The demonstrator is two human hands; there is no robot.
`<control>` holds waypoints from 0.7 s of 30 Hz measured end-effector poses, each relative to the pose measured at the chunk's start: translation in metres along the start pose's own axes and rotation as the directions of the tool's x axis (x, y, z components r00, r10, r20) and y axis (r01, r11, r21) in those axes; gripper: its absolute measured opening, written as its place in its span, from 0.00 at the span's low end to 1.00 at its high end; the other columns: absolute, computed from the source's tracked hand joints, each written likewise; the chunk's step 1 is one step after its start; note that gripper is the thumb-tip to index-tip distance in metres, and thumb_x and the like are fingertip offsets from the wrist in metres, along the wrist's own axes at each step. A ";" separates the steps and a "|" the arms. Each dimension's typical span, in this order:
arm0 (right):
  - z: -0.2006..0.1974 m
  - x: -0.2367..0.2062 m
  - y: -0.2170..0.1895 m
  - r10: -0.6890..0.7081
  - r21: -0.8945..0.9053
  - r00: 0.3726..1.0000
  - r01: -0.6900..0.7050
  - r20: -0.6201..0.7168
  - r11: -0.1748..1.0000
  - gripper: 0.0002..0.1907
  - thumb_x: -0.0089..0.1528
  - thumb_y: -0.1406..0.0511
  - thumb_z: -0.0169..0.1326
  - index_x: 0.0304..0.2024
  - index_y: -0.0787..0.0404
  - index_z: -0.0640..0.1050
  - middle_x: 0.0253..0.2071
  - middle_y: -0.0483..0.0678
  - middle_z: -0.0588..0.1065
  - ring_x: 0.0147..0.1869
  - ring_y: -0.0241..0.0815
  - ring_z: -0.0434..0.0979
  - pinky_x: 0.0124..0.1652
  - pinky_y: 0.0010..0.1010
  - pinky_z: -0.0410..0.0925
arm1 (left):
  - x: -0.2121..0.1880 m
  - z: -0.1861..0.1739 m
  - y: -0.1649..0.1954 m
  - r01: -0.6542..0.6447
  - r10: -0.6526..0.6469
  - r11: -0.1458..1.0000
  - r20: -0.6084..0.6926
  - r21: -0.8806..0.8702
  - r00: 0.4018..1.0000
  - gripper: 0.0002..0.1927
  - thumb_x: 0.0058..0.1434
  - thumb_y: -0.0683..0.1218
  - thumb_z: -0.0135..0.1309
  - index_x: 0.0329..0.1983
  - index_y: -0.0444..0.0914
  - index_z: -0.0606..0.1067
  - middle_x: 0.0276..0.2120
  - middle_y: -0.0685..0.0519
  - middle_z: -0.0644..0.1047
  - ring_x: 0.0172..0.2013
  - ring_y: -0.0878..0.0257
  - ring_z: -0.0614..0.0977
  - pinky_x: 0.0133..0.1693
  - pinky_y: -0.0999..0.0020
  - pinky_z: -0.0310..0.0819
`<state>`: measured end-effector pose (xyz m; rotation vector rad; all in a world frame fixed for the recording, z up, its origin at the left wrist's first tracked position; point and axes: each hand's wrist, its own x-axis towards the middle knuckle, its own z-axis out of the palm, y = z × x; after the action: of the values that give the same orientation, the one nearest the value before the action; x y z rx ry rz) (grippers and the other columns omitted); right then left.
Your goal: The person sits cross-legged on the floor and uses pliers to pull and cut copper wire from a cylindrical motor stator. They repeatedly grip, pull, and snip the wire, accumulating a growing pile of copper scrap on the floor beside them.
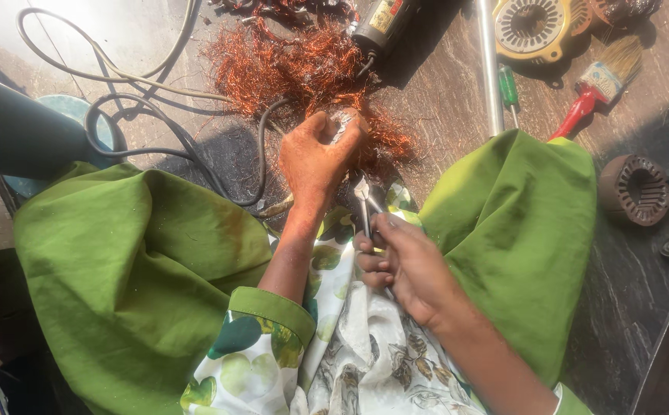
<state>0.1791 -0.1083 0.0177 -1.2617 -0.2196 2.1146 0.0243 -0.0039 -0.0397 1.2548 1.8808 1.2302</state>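
- Between your knees, your left hand (315,154) grips a small metal part (344,121) over stripped copper wire (304,65).
- Your right hand (400,261) holds cutters (365,204); wire remains attached.

- Strong daylight pours in from the upper left, and the pale floor (119,31) there is washed out to near white.
- The tangle of copper wire (304,69) glows hot orange, with fine strands glinting.
- Hard shadows fall toward the lower right: a dark patch sits on the floor under the left hand (315,157).
- The green cloth (134,269) over the knees is evenly bright, its folds picked out by soft shading.
- The right hand (404,265) is in part shade, and the metal tool (365,204) it holds catches a small glint.
- The lower left corner drops to deep gloom.
- The dark stone floor (627,292) at right shows a dull sheen.
- Focus is fairly crisp at centre; the edges bend slightly with wide-angle stretch.
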 end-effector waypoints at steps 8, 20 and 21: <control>-0.002 0.007 0.026 -0.309 -0.703 0.951 0.220 0.000 0.676 0.11 0.70 0.59 0.48 0.41 0.60 0.70 0.22 0.42 0.63 0.23 0.33 0.59 0.21 0.26 0.56 | 0.016 -0.011 -0.017 0.111 -0.109 0.959 0.020 -0.260 0.994 0.21 0.57 0.56 0.62 0.20 0.35 0.81 0.14 0.55 0.78 0.16 0.72 0.75 0.20 0.71 0.69; 0.006 -0.014 0.033 -0.372 -0.840 0.928 0.185 -0.021 0.510 0.11 0.69 0.60 0.48 0.40 0.61 0.72 0.22 0.44 0.67 0.25 0.34 0.65 0.25 0.30 0.61 | 0.014 -0.002 -0.032 -0.013 0.011 0.983 -0.012 -0.181 1.000 0.22 0.62 0.55 0.54 0.24 0.34 0.83 0.15 0.52 0.79 0.16 0.68 0.79 0.24 0.69 0.73; 0.008 -0.018 0.035 -0.333 -0.778 0.941 0.165 -0.061 0.606 0.10 0.69 0.60 0.48 0.40 0.60 0.72 0.23 0.42 0.66 0.25 0.32 0.64 0.25 0.29 0.60 | 0.013 0.001 -0.036 -0.023 0.021 0.984 -0.012 -0.177 1.000 0.22 0.63 0.55 0.54 0.26 0.33 0.83 0.15 0.52 0.79 0.16 0.67 0.79 0.24 0.68 0.73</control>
<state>0.1621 -0.1449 0.0188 -1.7699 -1.2494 1.6394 0.0060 0.0031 -0.0721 1.1792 1.7260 1.3843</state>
